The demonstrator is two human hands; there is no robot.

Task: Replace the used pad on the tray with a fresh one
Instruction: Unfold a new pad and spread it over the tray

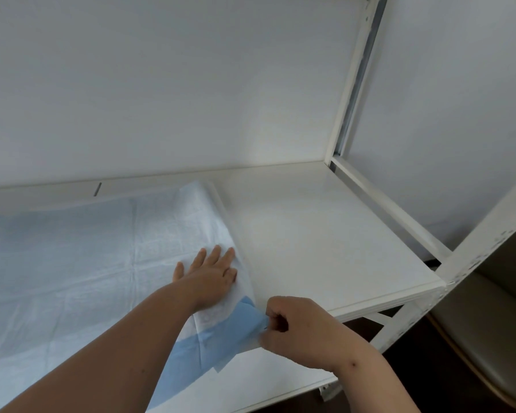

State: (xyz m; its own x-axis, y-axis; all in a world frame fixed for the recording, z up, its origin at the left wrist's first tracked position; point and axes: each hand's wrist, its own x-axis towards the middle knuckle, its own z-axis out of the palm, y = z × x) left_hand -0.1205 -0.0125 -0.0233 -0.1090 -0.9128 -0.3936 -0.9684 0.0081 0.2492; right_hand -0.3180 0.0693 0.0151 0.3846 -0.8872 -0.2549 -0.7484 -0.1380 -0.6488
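Left hand (210, 274): flat, fingers straight, pressing on the pad (72, 263) near its right edge.
Right hand (292, 326): fingers curled, pinching the pad's near right corner, where the darker blue backing is turned up.
Pad: blue-white, creased from folding, spread over the left and middle of the white shelf (325, 234) (the tray, by my reading); far right flap still raised.
Progress, judged: a pad is laid out; whether fresh or used cannot be told. No second pad in view.
Surroundings: white shelf post (358, 79) at the far right corner; padded seat (489, 338) beyond the right edge. Nothing obstructs.
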